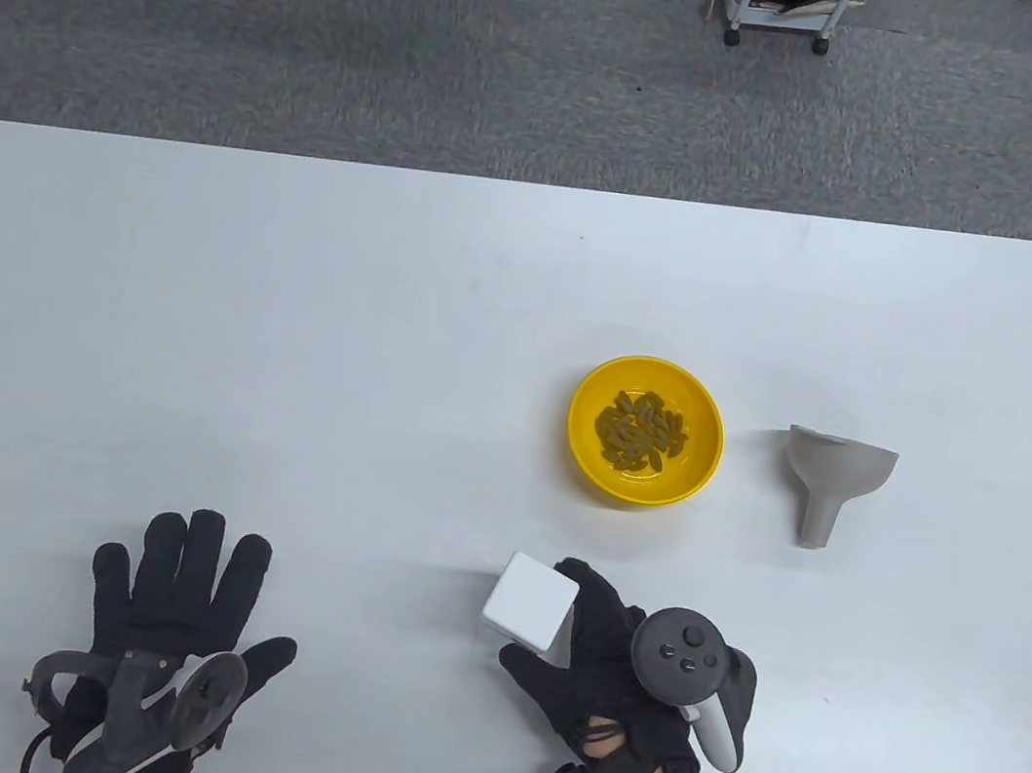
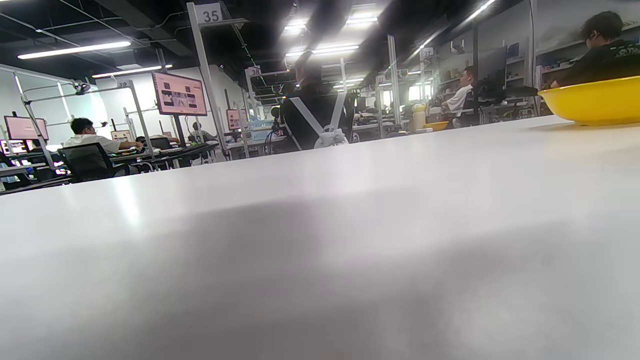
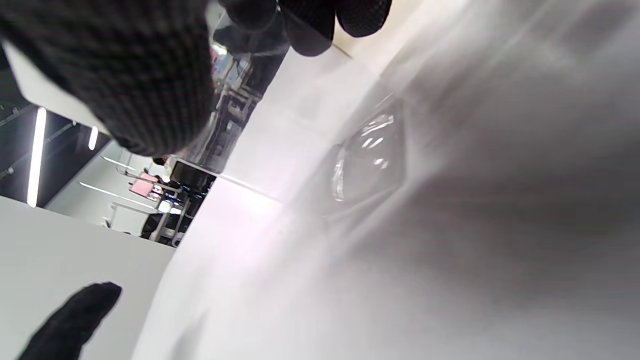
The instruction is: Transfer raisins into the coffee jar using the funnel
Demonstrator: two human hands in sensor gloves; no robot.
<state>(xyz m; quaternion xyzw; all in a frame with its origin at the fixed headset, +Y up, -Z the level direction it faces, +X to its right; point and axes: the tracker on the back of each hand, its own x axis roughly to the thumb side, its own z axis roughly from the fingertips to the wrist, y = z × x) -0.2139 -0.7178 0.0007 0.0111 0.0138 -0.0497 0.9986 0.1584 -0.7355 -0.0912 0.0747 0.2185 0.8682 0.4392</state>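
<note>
jar [image 1: 531, 604] gripped by right hand [image 1: 625, 681], lid on

The table view is looking straight down on the white bench [image 1: 290, 319]. The left wrist view is skimming low across it toward the yellow bowl [image 2: 595, 100], shared with overhead. The right wrist view is sitting tilted, close behind gloved fingers [image 3: 125, 75].
</note>
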